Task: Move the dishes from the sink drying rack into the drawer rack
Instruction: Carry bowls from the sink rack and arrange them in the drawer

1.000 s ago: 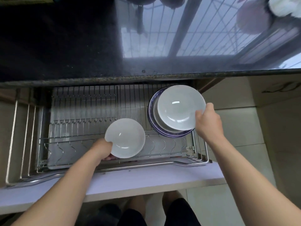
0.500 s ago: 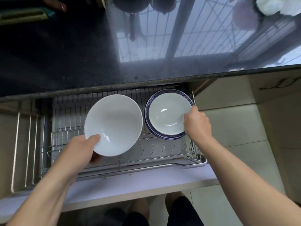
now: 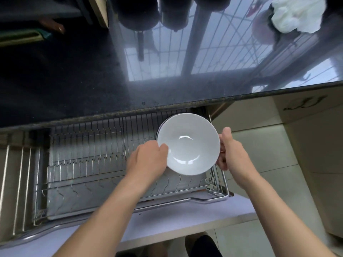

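Observation:
A white bowl (image 3: 187, 143) hangs mouth-up over the right end of the wire drawer rack (image 3: 89, 154). My left hand (image 3: 148, 160) grips its left rim. The bowl covers the stack of dishes standing in the rack; only a dark sliver of the stack's rim (image 3: 159, 127) shows at the upper left. My right hand (image 3: 230, 151) is at the bowl's right edge, thumb up beside the rim and fingers curled underneath, seemingly on the hidden stack. The rest of the rack holds no dishes.
The dark stone countertop (image 3: 55, 80) overhangs the back of the open drawer. The drawer's pale front panel (image 3: 167, 225) runs across below my arms. A white cloth (image 3: 297, 13) lies at the top right, and dark pots (image 3: 139, 12) stand at the top.
My left hand has carried the white bowl rightward from the rack's middle to above the blue-rimmed stack, hiding it. My right hand has stayed at the stack's right edge.

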The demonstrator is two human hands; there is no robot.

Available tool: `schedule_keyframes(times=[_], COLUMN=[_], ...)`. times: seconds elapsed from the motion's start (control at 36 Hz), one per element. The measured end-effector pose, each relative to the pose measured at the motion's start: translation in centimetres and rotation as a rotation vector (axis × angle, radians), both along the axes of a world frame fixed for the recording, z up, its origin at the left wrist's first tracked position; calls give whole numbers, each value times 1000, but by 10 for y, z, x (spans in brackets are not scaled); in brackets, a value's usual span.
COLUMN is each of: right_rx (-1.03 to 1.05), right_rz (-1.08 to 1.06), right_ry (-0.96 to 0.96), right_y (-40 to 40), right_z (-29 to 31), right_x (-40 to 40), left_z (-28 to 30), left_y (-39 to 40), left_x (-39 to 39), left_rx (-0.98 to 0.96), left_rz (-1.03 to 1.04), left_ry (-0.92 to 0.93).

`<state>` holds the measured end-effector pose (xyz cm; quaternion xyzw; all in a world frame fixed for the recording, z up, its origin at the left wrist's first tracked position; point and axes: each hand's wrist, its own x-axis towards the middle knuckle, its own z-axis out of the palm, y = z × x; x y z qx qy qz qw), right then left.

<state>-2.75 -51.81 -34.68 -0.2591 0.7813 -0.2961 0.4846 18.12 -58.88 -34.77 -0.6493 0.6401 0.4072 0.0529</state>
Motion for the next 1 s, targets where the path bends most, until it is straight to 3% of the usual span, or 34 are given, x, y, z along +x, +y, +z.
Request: schedule_keyframes(times=[0.17, 0.44, 0.67, 0.78, 0.89, 1.0], right_rx=[51, 42, 77, 58, 102, 303], right_rz=[250, 312, 330, 197, -211, -715], right_ry=[410, 667, 763, 623, 378, -399], right_y=[-3, -14, -13, -9, 19, 43], right_z=[-31, -65, -71, -58, -44, -51], right_x=[-7, 4, 6, 8, 18, 39], left_z=[-16, -42, -53, -44, -37, -45], left_y=[-4, -18, -13, 0, 35, 76], left_x=[-20, -25, -22, -4, 34, 78], left_rx=[-56, -43, -64, -41, 140, 456], left_rz=[-18, -52, -49, 0, -52, -277], left_ry=[-95, -208, -214, -124, -115, -259])
